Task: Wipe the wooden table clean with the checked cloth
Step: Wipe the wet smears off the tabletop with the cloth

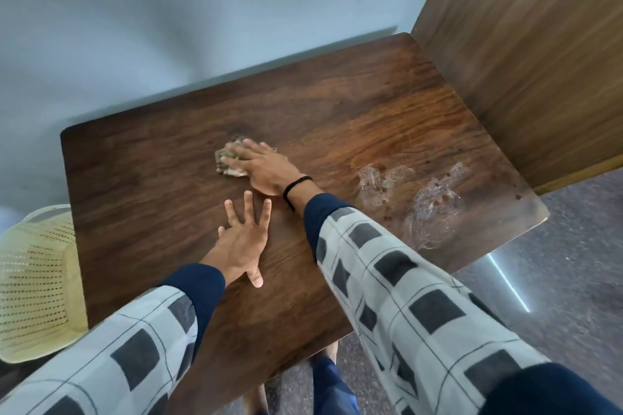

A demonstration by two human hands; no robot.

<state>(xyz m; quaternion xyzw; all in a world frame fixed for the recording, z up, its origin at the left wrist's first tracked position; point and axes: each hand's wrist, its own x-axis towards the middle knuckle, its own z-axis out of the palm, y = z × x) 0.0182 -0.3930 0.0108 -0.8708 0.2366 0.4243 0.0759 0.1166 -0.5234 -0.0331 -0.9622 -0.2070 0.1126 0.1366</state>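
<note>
The wooden table (pixel 161 185) fills the middle of the view. My right hand (pixel 266 168) lies flat with straight fingers on the small crumpled checked cloth (pixel 229 158), pressing it onto the table's centre; most of the cloth is hidden under the palm. My left hand (pixel 241 241) rests on the wood just in front of it, fingers spread wide, holding nothing. Wet smears (pixel 418 199) glisten on the table's right part, apart from the cloth.
A yellow perforated plastic chair (pixel 33 280) stands against the table's left edge. A wooden panel (pixel 526 61) rises along the right side. A pale wall (pixel 168 27) runs behind the table. Speckled floor (pixel 573 263) lies to the right.
</note>
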